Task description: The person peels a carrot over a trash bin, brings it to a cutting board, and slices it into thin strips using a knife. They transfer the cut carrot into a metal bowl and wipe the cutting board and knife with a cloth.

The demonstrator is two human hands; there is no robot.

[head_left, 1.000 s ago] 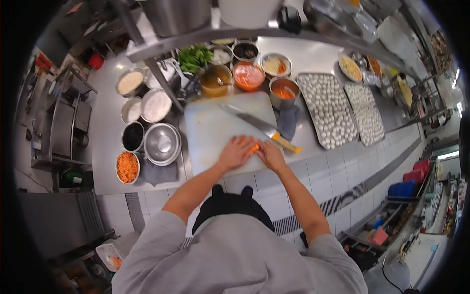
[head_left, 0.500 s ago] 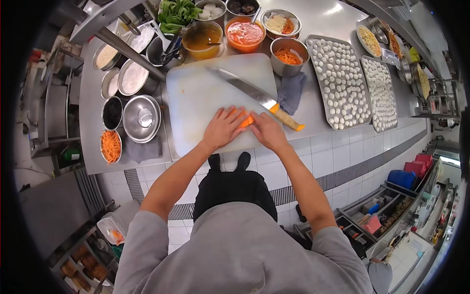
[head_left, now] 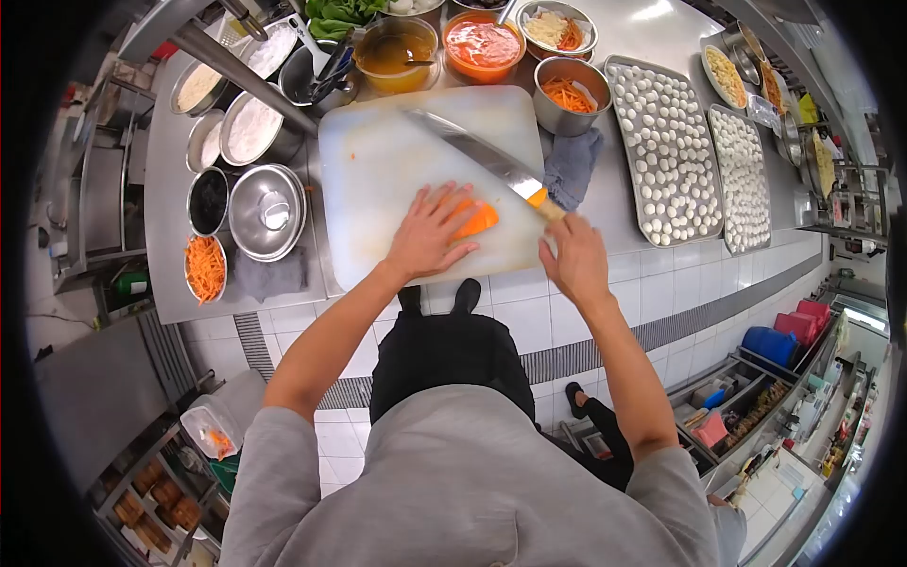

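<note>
My left hand (head_left: 433,236) lies flat with fingers spread over a stack of orange carrot slices (head_left: 480,219), on the lower part of the white cutting board (head_left: 378,161). Its fingers hide part of the slices. My right hand (head_left: 578,253) is closed around the handle of a large kitchen knife (head_left: 482,163) at the board's right edge. The blade lies slantwise across the board, its tip pointing to the upper left. An orange band (head_left: 538,197) shows where blade meets handle; the handle's end is hidden under my fingers.
Behind the board stand a pot of shredded carrot (head_left: 567,97), a bowl of red sauce (head_left: 484,47) and a tub of amber liquid (head_left: 397,57). Trays of small white balls (head_left: 666,156) lie right, beside a grey cloth (head_left: 573,165). Steel bowls (head_left: 267,213) sit left. Another person's leg (head_left: 605,425) shows behind.
My right hand has left the carrot and moved right to the knife handle. My left hand has stayed on the carrot, its fingers flatter. The view has shifted slightly.
</note>
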